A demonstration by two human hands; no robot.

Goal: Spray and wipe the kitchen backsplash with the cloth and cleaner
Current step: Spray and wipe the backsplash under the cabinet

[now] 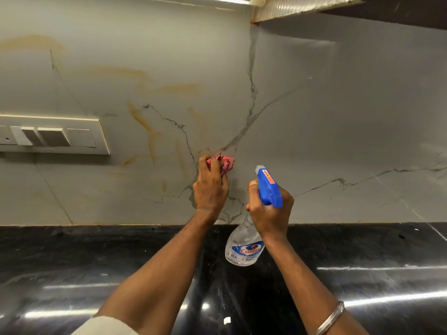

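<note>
Hands, two of them, were both up at the wall. Left hand [210, 187] had its fingers curled round one bunched pink cloth [223, 162] and pressed it against the grey, marble-look backsplash [169, 68], low down and not far above the black countertop [96, 262]. Right hand [268, 209], just beside it, gripped one spray bottle [244, 247] by the neck. Its fingers were wrapped under the blue trigger head, and the nozzle pointed at the wall near the cloth. Whether a finger was squeezing the trigger could not be told.

One bottle only: it had a clear body and a blue-and-red label and hung down in front of the countertop. It looked see-through, and how much liquid it held could not be told.

Several orange-brown streaks crossed the backsplash above and left of the cloth, with dark veins branching between them. One white switch plate [53, 135] sat at far left, well apart from the cloth. One silver bangle [330, 319] circled the right wrist.
</note>
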